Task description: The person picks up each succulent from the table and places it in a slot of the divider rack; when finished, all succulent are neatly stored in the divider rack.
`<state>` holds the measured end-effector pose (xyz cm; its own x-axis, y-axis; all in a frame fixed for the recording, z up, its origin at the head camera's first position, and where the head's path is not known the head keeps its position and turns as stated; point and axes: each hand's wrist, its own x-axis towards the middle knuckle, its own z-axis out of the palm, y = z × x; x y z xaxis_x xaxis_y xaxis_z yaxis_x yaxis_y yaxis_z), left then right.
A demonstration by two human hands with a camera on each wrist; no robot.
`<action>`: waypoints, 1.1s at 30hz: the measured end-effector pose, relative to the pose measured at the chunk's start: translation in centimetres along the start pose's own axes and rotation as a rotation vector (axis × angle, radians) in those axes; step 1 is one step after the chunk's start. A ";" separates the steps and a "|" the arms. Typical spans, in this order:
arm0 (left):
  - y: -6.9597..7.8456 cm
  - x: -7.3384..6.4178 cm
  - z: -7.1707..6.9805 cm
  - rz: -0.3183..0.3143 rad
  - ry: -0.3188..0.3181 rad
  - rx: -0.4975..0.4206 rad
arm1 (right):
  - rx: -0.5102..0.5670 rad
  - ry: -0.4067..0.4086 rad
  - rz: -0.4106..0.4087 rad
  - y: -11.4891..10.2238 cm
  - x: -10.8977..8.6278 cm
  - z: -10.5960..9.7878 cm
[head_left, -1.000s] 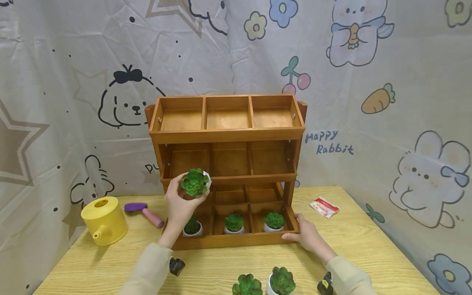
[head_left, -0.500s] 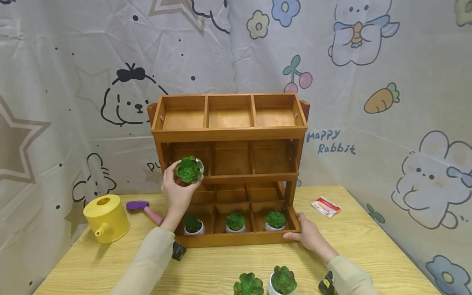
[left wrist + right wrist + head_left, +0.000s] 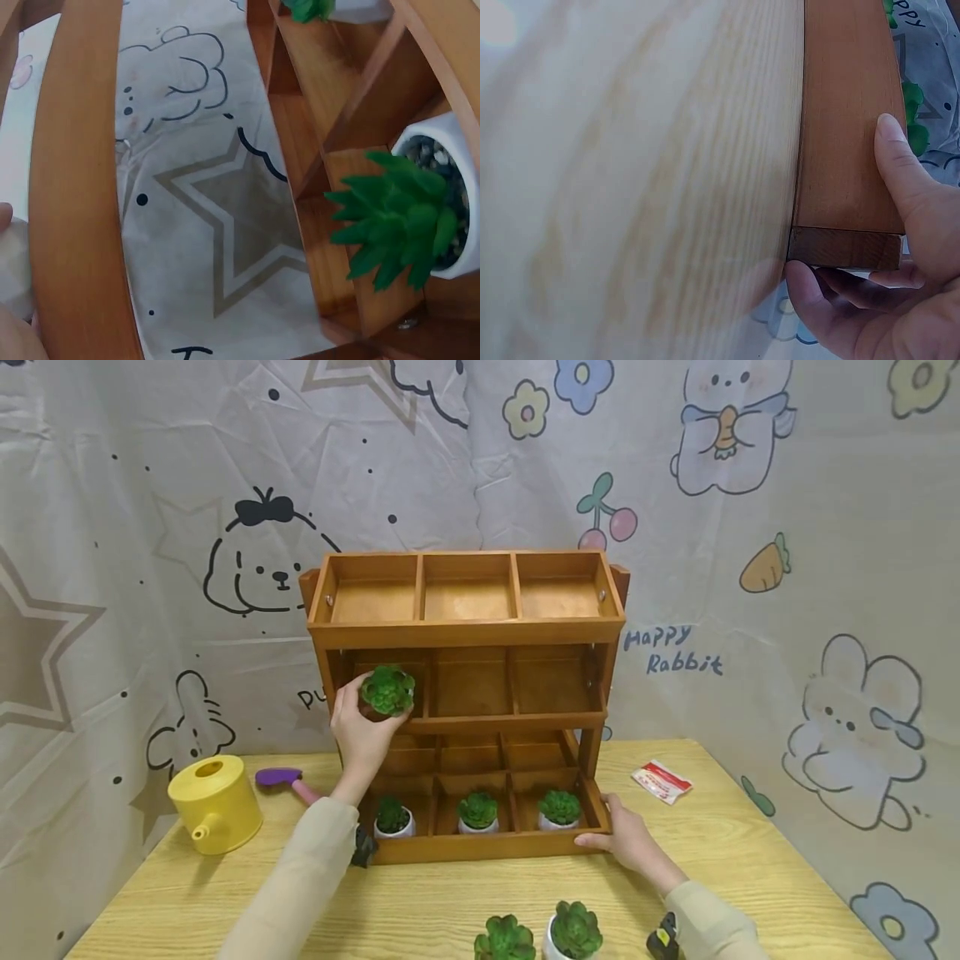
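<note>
My left hand (image 3: 362, 735) holds a small potted succulent (image 3: 387, 691) by its pot, thumb on one side and fingers on the other. The plant is at the left compartment of the middle tier of a brown wooden shelf (image 3: 467, 634); the hand and leaves hide most of its white pot. In the left wrist view a bit of that white pot (image 3: 13, 262) shows past the tier's front board (image 3: 75, 180). My right hand (image 3: 633, 837) grips the bottom tier's front right corner, its thumb (image 3: 900, 157) on the front board and fingers round the end.
Along the bottom tier stand three potted succulents, left (image 3: 393, 818), middle (image 3: 478, 812) and right (image 3: 559, 810). Two more, one left (image 3: 504, 939) and one right (image 3: 574, 932), are at the near table edge. A yellow watering can (image 3: 215, 806), toy shovel (image 3: 280, 777) and red-white packet (image 3: 662, 782) flank the shelf.
My left hand has raised the potted succulent from below the middle tier's front board, up and forward to its left compartment. The right hand keeps its grip on the corner.
</note>
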<state>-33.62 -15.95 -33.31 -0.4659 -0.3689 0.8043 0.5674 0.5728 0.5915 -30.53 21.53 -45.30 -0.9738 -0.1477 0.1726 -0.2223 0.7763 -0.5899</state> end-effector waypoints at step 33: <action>0.7 1.0 -0.5 -0.147 -0.264 0.209 | 0.001 0.003 -0.004 -0.2 -0.2 -0.1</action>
<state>-33.36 -16.35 -32.04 -0.7067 -0.2730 0.6527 0.3429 0.6748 0.6535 -30.29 21.49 -45.16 -0.9727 -0.1490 0.1777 -0.2265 0.7751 -0.5899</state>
